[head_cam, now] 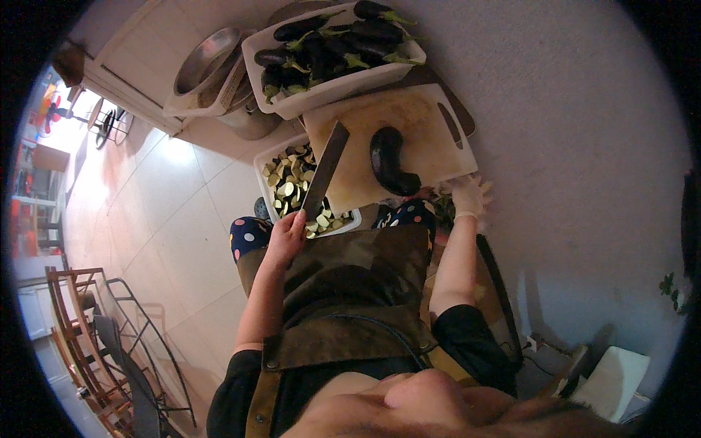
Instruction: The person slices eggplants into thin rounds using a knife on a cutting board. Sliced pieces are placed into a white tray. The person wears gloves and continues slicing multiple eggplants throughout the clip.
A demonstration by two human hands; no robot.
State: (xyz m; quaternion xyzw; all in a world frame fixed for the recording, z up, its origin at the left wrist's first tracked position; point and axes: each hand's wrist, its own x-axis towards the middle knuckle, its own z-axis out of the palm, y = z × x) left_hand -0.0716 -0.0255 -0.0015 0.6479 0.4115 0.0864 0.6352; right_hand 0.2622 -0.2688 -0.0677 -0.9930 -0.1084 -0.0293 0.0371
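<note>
My left hand (287, 235) grips the handle of a wide-bladed kitchen knife (327, 169), its blade slanting up across the left edge of a cutting board (427, 112). A whole, curved, dark eggplant (388, 159) lies on the board, untouched. Just off the board's lower right corner is my right hand (470, 197) in a thin see-through glove, fingers spread, apparently with nothing in them. Below it, partly hidden, are green eggplant trimmings (443, 208). Sliced eggplant pieces (290, 189) fill a white tub (356, 220) left of the board, partly under the knife.
Behind the board stands a white crate (342, 93) heaped with whole eggplants (328, 49). Metal bowls (207, 60) and a metal pot (252, 121) stand to its left. A wall (558, 137) rises on the right. Folded chairs (131, 350) stand on the tiled floor (164, 219) at lower left.
</note>
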